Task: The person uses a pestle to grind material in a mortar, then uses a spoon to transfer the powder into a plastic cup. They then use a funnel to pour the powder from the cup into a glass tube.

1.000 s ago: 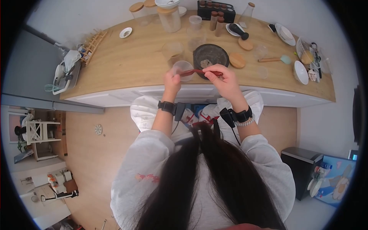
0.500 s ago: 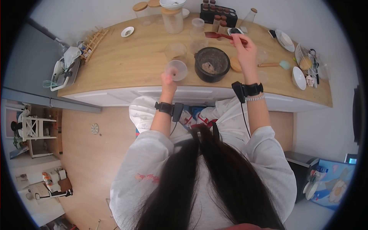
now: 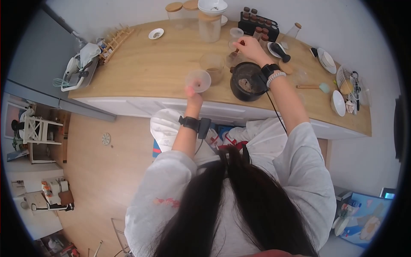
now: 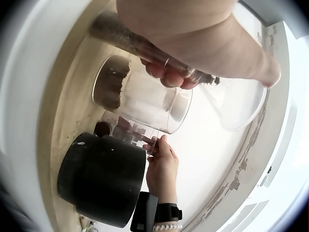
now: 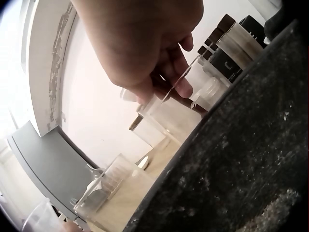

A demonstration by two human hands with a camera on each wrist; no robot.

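My left hand [image 3: 195,97] grips a clear glass tube [image 4: 133,43] with dark brown contents. A translucent plastic funnel [image 3: 198,80] stands at the tube's mouth. My right hand [image 3: 253,49] pinches a dark red spoon [image 4: 126,125] by its handle, its head down in a clear jar [image 5: 169,121] behind the mortar. The black stone mortar [image 3: 240,91] holds coarse greyish-brown crumbs; my right forearm reaches past its right side. A wide glass jar [image 4: 149,96] with brown powder at its bottom stands between the left hand and the mortar.
Behind are a black spice rack [image 3: 274,32], corked jars [image 3: 209,30] and a pestle [image 3: 280,52] on a white plate. To the right lie a spatula [image 3: 324,88], a white bowl [image 3: 338,103] and a wire basket [image 3: 342,79]. A small white dish [image 3: 156,34] sits back left.
My right hand has lifted the spoon from the funnel, swung it right and back over the counter, then lowered it into the jar behind the mortar. The left hand keeps its tube and funnel near the counter edge.
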